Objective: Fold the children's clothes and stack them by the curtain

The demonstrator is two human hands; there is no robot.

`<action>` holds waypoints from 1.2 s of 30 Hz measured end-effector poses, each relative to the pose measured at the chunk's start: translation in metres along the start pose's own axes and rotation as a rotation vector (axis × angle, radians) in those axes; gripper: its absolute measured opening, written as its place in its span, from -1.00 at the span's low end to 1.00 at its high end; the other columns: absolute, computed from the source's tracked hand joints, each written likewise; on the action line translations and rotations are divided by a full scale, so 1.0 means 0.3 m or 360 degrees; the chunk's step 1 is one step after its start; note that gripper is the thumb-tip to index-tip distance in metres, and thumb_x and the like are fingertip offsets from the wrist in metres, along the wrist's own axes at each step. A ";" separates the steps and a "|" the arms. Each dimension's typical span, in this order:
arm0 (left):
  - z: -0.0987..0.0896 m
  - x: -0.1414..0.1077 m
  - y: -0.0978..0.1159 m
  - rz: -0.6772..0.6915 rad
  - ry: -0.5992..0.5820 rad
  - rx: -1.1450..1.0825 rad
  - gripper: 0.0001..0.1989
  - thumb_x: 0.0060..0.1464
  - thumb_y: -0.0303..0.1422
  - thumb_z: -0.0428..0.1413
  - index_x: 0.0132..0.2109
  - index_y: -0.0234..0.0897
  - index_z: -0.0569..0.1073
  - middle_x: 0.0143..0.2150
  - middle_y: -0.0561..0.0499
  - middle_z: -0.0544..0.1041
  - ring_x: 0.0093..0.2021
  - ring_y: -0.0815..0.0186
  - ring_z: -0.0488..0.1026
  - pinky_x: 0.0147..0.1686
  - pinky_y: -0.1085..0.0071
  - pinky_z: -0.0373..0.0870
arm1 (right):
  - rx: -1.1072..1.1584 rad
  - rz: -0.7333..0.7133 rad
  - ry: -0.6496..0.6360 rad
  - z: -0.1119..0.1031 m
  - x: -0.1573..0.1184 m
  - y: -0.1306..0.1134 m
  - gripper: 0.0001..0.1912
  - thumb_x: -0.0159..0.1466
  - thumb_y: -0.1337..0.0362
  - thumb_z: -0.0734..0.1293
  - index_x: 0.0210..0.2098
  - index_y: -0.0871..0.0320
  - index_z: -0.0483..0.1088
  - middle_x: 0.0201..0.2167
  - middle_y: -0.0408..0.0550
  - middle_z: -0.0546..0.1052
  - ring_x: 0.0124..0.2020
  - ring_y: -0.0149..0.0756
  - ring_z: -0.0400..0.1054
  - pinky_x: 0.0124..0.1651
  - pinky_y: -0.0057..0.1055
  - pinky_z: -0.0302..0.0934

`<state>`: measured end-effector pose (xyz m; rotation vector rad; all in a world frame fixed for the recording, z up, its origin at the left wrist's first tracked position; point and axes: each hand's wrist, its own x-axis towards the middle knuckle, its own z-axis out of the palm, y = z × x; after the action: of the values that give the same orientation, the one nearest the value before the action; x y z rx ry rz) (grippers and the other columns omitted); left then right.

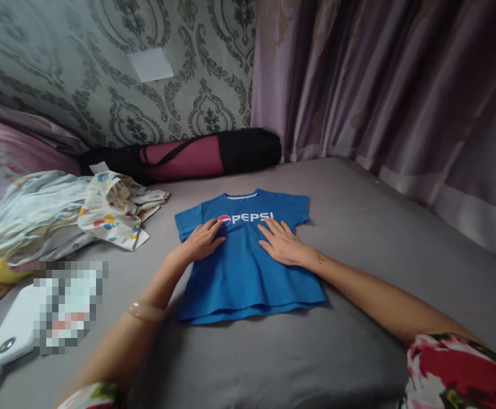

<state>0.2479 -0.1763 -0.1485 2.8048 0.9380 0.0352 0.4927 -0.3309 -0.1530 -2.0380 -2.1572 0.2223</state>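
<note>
While two bare hands lie palm down on it, one blue T-shirt (248, 278) is spread near the middle of the grey bed (367, 358), its collar toward the far side and its hem toward the near side. The left hand (205, 240) is open, pressing the left part of the chest with its fingertips at the one round red, white and blue logo (224, 220); the right hand (282, 245) is open too, fingers spread just below the end of the single word PEPSI. Neither hand grips the fabric, which shows a few soft creases between and below them. One pale bangle (148, 311) circles the left wrist. At the left lies one heap of clothes (47, 207), several pieces whose exact count cannot be told, and nearer sit one white device (15, 321) and one item blurred by pixels (75, 307). Along the far edge, against the patterned wall (213, 74), rests one long burgundy and black bag (188, 158); one white sheet of paper (151, 64) is on that wall. Purple curtains (337, 85) hang at the far right.
</note>
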 end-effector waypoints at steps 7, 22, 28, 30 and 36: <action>0.026 -0.280 0.022 -0.0100 0.0062 -0.0157 -0.35 0.22 -0.05 -0.10 0.34 -0.28 0.07 0.40 -0.27 0.01 0.38 0.02 0.01 0.30 0.10 0.04 | 0.0133 -0.0212 -0.0062 -0.028 -0.278 -0.065 -0.41 0.41 0.03 0.02 0.34 0.14 0.09 0.40 0.09 -0.07 0.41 -0.06 -0.26 0.39 -0.03 -0.28; 0.003 -0.595 0.194 -0.0894 0.0492 -0.0522 -0.47 0.03 0.14 -0.04 -0.41 -0.25 0.47 -0.32 -0.11 0.41 -0.26 0.16 0.38 -0.18 0.21 0.40 | 0.0537 0.0585 0.0358 -0.152 -0.515 -0.018 -0.73 0.34 0.19 0.15 -0.26 0.10 0.46 -0.36 -0.08 0.56 -0.34 -0.24 0.46 -0.24 -0.32 0.32; -0.008 -0.633 0.223 -0.0813 0.0311 -0.0786 -0.50 -0.07 0.11 0.11 -0.24 -0.25 0.47 -0.29 -0.03 0.41 -0.31 0.25 0.36 -0.30 0.34 0.36 | 0.0447 0.0322 0.0128 -0.145 -0.529 -0.029 -0.70 0.20 0.27 0.28 -0.06 0.08 0.34 -0.22 -0.09 0.48 -0.36 -0.35 0.40 -0.23 -0.40 0.29; -0.013 -0.642 0.229 -0.0805 0.0293 -0.0854 -0.52 -0.06 0.06 0.13 -0.18 -0.25 0.46 -0.33 0.01 0.41 -0.33 0.27 0.35 -0.36 0.38 0.33 | 0.0411 0.0236 0.0094 -0.141 -0.538 -0.035 -0.67 0.19 0.29 0.28 -0.03 0.08 0.32 -0.15 -0.07 0.45 -0.34 -0.36 0.39 -0.20 -0.40 0.29; -0.025 -0.628 0.283 -0.0940 0.0378 -0.1139 -0.63 0.01 -0.06 0.10 -0.20 -0.28 0.46 -0.45 0.08 0.38 -0.44 0.35 0.29 -0.45 0.45 0.24 | 0.0317 0.0160 0.0127 -0.120 -0.550 -0.021 -0.75 0.29 0.23 0.21 -0.06 0.10 0.34 -0.15 -0.04 0.42 -0.37 -0.36 0.39 -0.20 -0.35 0.30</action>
<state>0.1471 -0.3544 -0.1192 1.8320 1.4214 0.5149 0.5034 -0.4961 -0.1195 -2.0081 -1.9056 0.3478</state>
